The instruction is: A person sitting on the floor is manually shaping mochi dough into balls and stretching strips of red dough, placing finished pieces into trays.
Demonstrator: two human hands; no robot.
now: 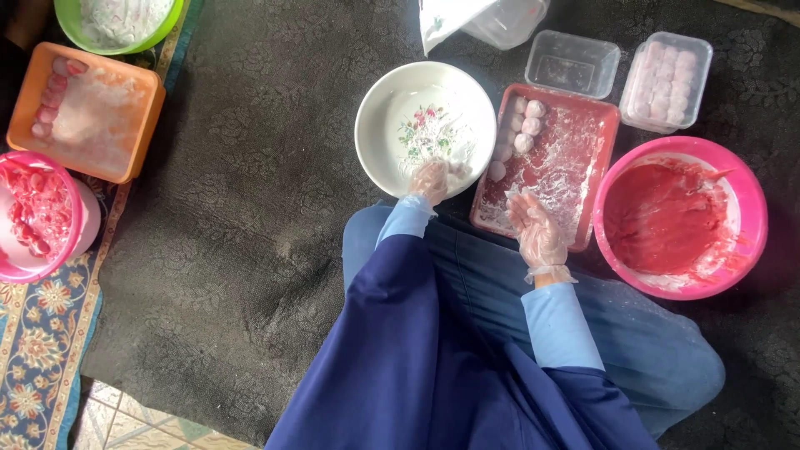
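Note:
My left hand, in a thin clear plastic glove, reaches into the near side of a white bowl with a flower pattern and a dusting of white powder; its fingers look curled, and I cannot tell if they hold anything. My right hand, also gloved, rests with fingers apart on the near end of a red tray coated with white powder. Several pale pink balls lie at the tray's far left. A pink bowl of red paste stands right of the tray.
Two clear plastic boxes sit behind the tray: one holds nothing, the other holds pale balls. At the left are an orange tray with powder and pink balls, a pink bowl of red pieces and a green bowl. A dark mat covers the floor.

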